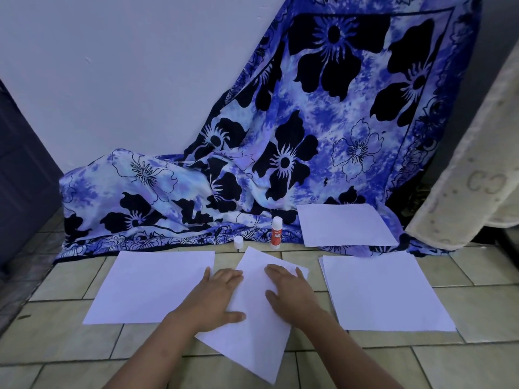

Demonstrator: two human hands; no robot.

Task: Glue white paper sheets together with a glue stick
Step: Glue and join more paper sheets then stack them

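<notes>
A tilted stack of white paper sheets (252, 332) lies on the tiled floor in front of me. My left hand (216, 299) presses flat on its left edge, and my right hand (289, 290) presses flat on its upper right part, fingers straight. A second sheet's corner peeks out under the right hand. An uncapped glue stick (276, 233) stands upright behind the sheets, with its white cap (238, 243) to its left.
More white sheets lie around: one at the left (151, 287), a stack at the right (384, 293), one on the blue flowered cloth (345, 224) at the back. The cloth (196, 192) drapes up the wall. A cream rug (471, 178) hangs at right.
</notes>
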